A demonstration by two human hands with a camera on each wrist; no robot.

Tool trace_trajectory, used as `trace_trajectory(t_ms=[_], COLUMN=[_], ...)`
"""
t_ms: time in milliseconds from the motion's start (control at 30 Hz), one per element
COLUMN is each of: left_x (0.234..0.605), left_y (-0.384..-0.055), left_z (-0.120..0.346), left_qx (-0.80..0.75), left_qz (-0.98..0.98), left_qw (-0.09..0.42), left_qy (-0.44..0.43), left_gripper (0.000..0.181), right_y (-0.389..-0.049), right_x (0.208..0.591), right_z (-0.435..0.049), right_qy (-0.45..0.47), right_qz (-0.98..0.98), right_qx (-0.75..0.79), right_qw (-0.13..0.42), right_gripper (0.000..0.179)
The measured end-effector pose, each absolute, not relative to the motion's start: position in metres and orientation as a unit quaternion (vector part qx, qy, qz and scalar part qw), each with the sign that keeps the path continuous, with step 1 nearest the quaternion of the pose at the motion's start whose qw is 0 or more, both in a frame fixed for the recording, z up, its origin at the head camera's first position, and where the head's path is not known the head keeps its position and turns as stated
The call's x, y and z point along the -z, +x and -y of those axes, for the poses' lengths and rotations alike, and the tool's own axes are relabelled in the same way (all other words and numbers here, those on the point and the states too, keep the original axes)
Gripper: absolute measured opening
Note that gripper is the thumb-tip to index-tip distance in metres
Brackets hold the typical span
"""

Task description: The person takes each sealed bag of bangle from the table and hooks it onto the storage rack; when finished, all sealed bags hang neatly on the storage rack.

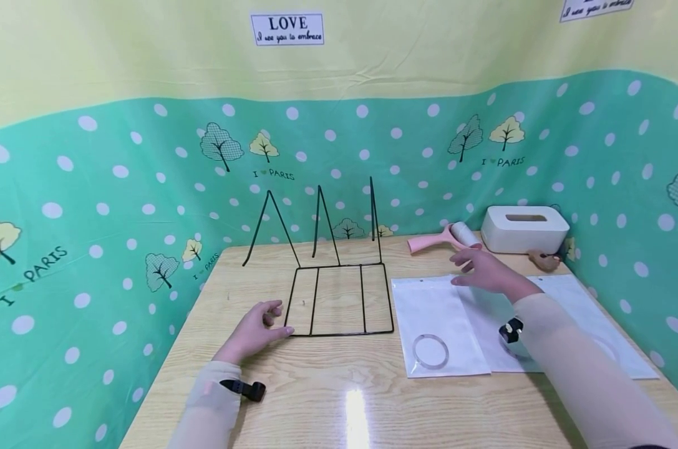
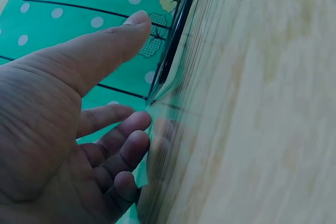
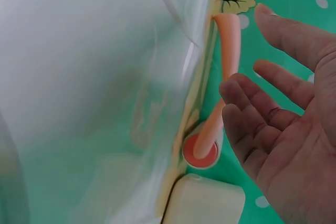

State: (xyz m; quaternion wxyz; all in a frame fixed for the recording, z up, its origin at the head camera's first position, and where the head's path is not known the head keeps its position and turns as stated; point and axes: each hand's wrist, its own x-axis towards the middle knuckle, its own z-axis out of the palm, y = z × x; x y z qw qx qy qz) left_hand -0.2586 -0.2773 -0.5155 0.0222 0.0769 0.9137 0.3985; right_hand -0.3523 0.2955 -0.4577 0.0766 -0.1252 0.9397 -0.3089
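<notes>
A black wire rack (image 1: 339, 335) lies on the table, a rectangular frame with several thin bent prongs standing up at its back. My left hand (image 1: 256, 332) is at its front left corner, thumb tip at the wire and fingers loosely bent. In the left wrist view the thumb (image 2: 113, 45) overlaps the wires; whether it touches them, I cannot tell. My right hand (image 1: 493, 272) hovers over two white plastic pouches (image 1: 431, 299), palm downward, with nothing in its relaxed fingers. Beyond its fingertips lies a lint roller (image 1: 436, 239) with a pink handle.
A white tissue box (image 1: 493, 234) stands at the back right corner, with a small brown object (image 1: 543, 260) before it. A clear ring shape (image 1: 430, 351) shows on the left pouch. A green dotted curtain (image 1: 148, 146) closes off the back and sides of the wooden table (image 1: 294, 399).
</notes>
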Motion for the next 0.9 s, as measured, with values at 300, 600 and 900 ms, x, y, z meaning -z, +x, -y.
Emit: trace_trajectory(t_ms=[300,600,900], left_x=[0.518,0.520,0.520], left_y=[-0.259,-0.259,-0.258], left_z=[0.277,0.277,0.276], left_qx=[-0.398,-0.389,-0.386], left_qz=[-0.914,-0.917,-0.917], left_qw=[0.028,0.026,0.019], left_qy=[0.078,0.087,0.102], left_gripper=[0.081,0.071,0.067], right_y=[-0.367,-0.374,-0.376], right_x=[0.472,0.482,0.489], right_z=[-0.288,-0.278,-0.272], right_qy=[-0.148,-0.128,-0.112], right_qz=[-0.932,-0.937,-0.944], right_qx=[0.318,0.301,0.288], right_qw=[0.095,0.120,0.114], right_gripper=[0.058,0.054,0.046])
